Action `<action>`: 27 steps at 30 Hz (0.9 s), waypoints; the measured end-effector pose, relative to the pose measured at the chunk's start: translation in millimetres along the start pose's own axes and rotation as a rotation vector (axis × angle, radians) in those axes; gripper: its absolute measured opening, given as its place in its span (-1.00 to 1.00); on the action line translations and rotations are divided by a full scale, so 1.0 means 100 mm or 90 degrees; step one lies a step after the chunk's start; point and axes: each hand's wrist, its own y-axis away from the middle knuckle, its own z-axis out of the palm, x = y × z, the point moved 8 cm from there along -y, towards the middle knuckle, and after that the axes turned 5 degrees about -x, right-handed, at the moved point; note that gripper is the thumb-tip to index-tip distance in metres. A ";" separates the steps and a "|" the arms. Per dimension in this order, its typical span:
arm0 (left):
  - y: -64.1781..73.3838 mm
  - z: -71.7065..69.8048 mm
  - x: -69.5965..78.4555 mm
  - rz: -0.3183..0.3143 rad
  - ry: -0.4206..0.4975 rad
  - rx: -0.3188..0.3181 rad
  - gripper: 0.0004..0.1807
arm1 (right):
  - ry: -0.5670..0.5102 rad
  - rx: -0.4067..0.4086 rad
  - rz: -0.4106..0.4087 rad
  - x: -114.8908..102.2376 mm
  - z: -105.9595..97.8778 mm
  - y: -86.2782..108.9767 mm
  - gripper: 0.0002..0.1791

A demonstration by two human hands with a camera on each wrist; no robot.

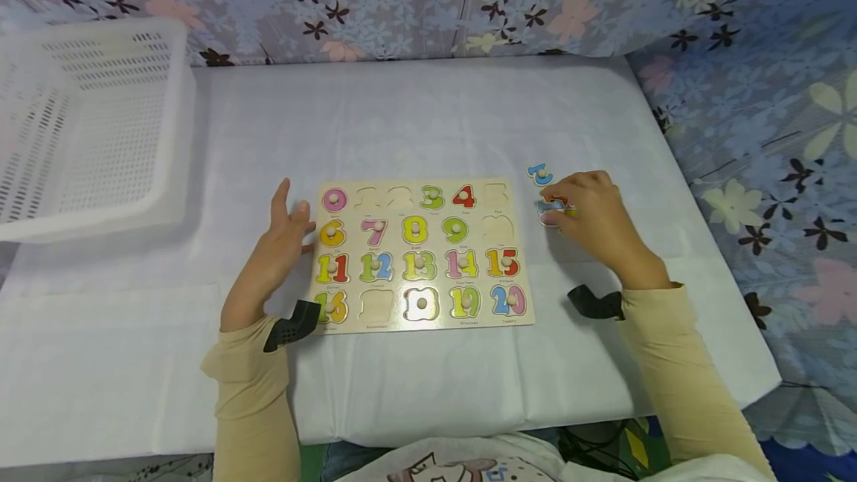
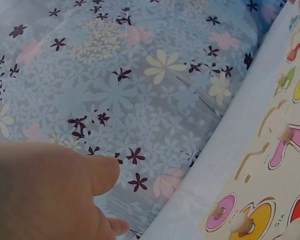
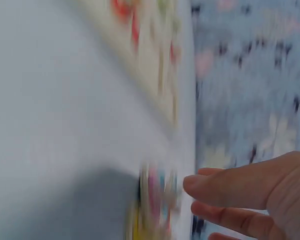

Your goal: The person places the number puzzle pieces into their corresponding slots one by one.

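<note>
A wooden number puzzle board [image 1: 395,320] lies on the table, many of its recesses filled with knobbed, coloured number pieces. Several recesses are bare, among them the ones for five [image 1: 496,195], ten and seventeen. My left hand [image 1: 277,248] is at the board's left edge with its fingers spread, holding nothing. Right of the board, my right hand [image 1: 592,218] reaches over a small stack of number pieces [image 1: 552,208], thumb and fingers on either side. In the blurred right wrist view a slight gap shows between the thumb [image 3: 215,189] and the stack [image 3: 157,195]. A blue number piece [image 1: 539,174] lies just behind it.
A white plastic basket [image 1: 179,125] stands at the table's left side. White cloth [image 1: 375,117] covers the table, and flowered fabric [image 1: 402,13] hangs behind it and on the right. Black wrist cameras [image 1: 294,326] sit on both forearms.
</note>
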 end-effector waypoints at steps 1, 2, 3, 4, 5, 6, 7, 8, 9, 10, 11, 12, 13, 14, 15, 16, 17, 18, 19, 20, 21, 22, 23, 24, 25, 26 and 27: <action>0.00 0.00 0.00 0.000 -0.002 0.000 -0.24 | 0.001 0.000 0.017 0.10 -0.04 -0.01 -0.69; 0.00 0.00 0.00 0.000 -0.004 0.001 -0.24 | 0.002 -0.003 0.030 0.18 -0.07 -0.02 -0.69; 0.00 -0.01 0.00 0.000 -0.004 0.002 -0.24 | 0.004 -0.011 0.044 0.25 -0.09 -0.05 -0.69; 0.00 -0.01 0.00 0.001 -0.004 0.002 -0.24 | 0.010 -0.020 0.055 0.30 -0.10 -0.09 -0.69; 0.00 -0.01 0.00 0.002 -0.004 0.002 -0.24 | 0.021 -0.032 0.064 0.34 -0.09 -0.13 -0.68; 0.00 -0.01 0.00 0.002 -0.003 0.002 -0.24 | 0.032 -0.042 0.071 0.36 -0.07 -0.19 -0.67; 0.00 -0.01 0.00 0.002 -0.004 0.003 -0.24 | 0.046 -0.053 0.078 0.38 -0.05 -0.24 -0.64; -0.01 -0.01 0.00 0.001 -0.004 0.003 -0.24 | 0.060 -0.065 0.083 0.38 -0.01 -0.30 -0.61; -0.01 -0.01 0.00 -0.001 -0.004 0.003 -0.24 | 0.076 -0.077 0.087 0.39 0.02 -0.36 -0.58; -0.01 -0.01 -0.01 -0.003 -0.005 0.003 -0.24 | 0.090 -0.086 0.090 0.38 0.05 -0.41 -0.56; -0.01 -0.01 -0.01 -0.004 -0.005 0.003 -0.24 | 0.101 -0.096 0.089 0.37 0.08 -0.46 -0.54; -0.01 -0.01 -0.02 -0.007 -0.006 0.003 -0.24 | 0.107 -0.104 0.085 0.36 0.11 -0.50 -0.55; -0.01 -0.01 -0.03 -0.010 -0.008 0.003 -0.24 | 0.112 -0.111 0.077 0.34 0.13 -0.54 -0.56; -0.01 0.00 -0.03 -0.012 -0.008 0.003 -0.24 | 0.109 -0.116 0.067 0.31 0.14 -0.57 -0.61; -0.01 0.00 -0.04 -0.011 -0.008 0.003 -0.24 | 0.108 -0.119 0.053 0.28 0.15 -0.60 -0.65; -0.01 -0.01 -0.04 -0.011 -0.007 0.003 -0.24 | 0.102 -0.122 0.040 0.26 0.16 -0.63 -0.67; -0.01 0.00 -0.04 -0.011 -0.006 0.002 -0.24 | 0.097 -0.124 0.026 0.23 0.16 -0.65 -0.66; 0.00 0.00 -0.04 -0.011 -0.006 0.003 -0.24 | 0.096 -0.123 0.015 0.21 0.15 -0.66 -0.64; 0.00 -0.01 -0.04 -0.011 -0.005 0.003 -0.24 | 0.096 -0.120 0.009 0.20 0.14 -0.68 -0.62; 0.00 -0.01 -0.04 -0.010 -0.005 0.003 -0.24 | 0.094 -0.116 0.008 0.19 0.14 -0.69 -0.63; 0.00 -0.01 -0.04 -0.010 -0.004 0.003 -0.25 | 0.095 -0.113 0.014 0.20 0.13 -0.70 -0.68; 0.00 -0.01 -0.04 -0.011 -0.003 0.003 -0.25 | 0.097 -0.112 0.024 0.21 0.13 -0.71 -0.73; 0.00 -0.01 -0.04 -0.012 -0.003 0.003 -0.25 | 0.098 -0.111 0.035 0.22 0.14 -0.71 -0.71; 0.00 -0.01 -0.03 -0.013 -0.002 0.003 -0.25 | 0.100 -0.112 0.048 0.23 0.15 -0.71 -0.64; 0.00 -0.01 -0.03 -0.012 -0.003 0.003 -0.25 | 0.100 -0.113 0.059 0.25 0.16 -0.71 -0.56; -0.01 -0.01 -0.03 -0.011 -0.002 0.003 -0.26 | 0.098 -0.114 0.066 0.25 0.17 -0.70 -0.49; -0.01 -0.01 -0.03 -0.012 -0.002 0.003 -0.26 | 0.096 -0.115 0.071 0.26 0.19 -0.70 -0.46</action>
